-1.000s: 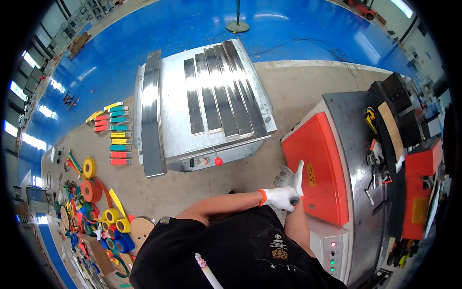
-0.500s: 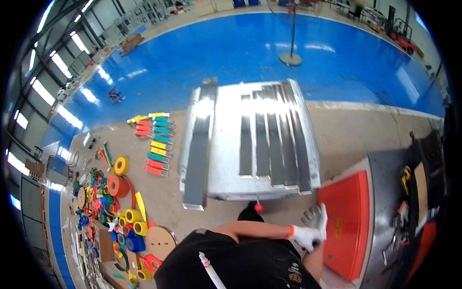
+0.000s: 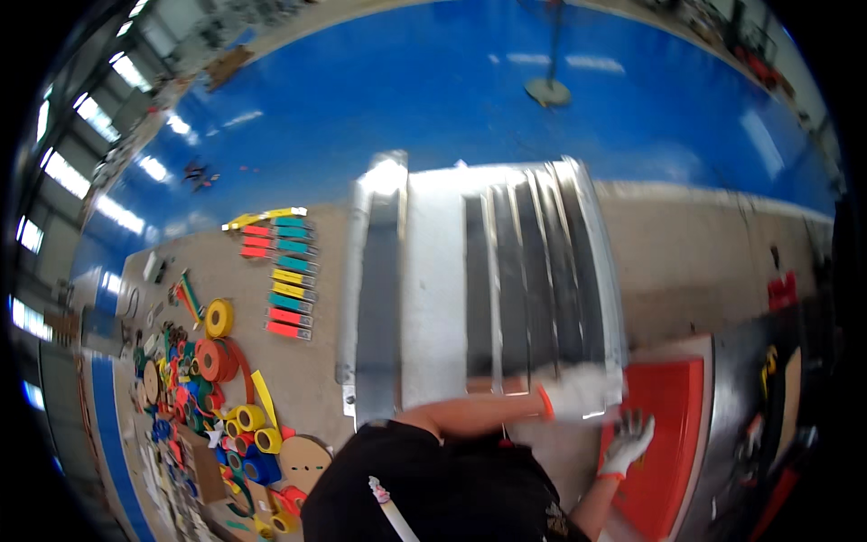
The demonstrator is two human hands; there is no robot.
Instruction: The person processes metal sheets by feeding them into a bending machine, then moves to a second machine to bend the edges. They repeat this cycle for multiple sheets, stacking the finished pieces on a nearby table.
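My left hand [image 3: 581,394], in a white glove with an orange cuff, reaches across to the near right corner of the metal table [image 3: 433,298]. It is smeared by motion, so its fingers cannot be made out. It lies over or just above the near ends of the dark grey metal strips [image 3: 535,298] on the table's right side; contact cannot be told. Lower and further right, my right hand [image 3: 628,443], also gloved, has its fingers spread and holds nothing. Behind it stands a red cabinet panel [image 3: 666,425]. A wider grey strip [image 3: 379,298] lies along the table's left edge.
Red, green and yellow strap pieces [image 3: 291,280] lie in rows on the floor at left. Nearer are tape rolls [image 3: 217,359] in several colours and a cardboard box [image 3: 200,465]. A dark bench [image 3: 736,397] with tools stands at right. A round stand base [image 3: 548,92] rests on blue floor.
My hands, together beside the red panel before, are now apart. The left has moved up to the table's near right corner; the right has moved down with fingers spread. The whole view has shifted slightly.
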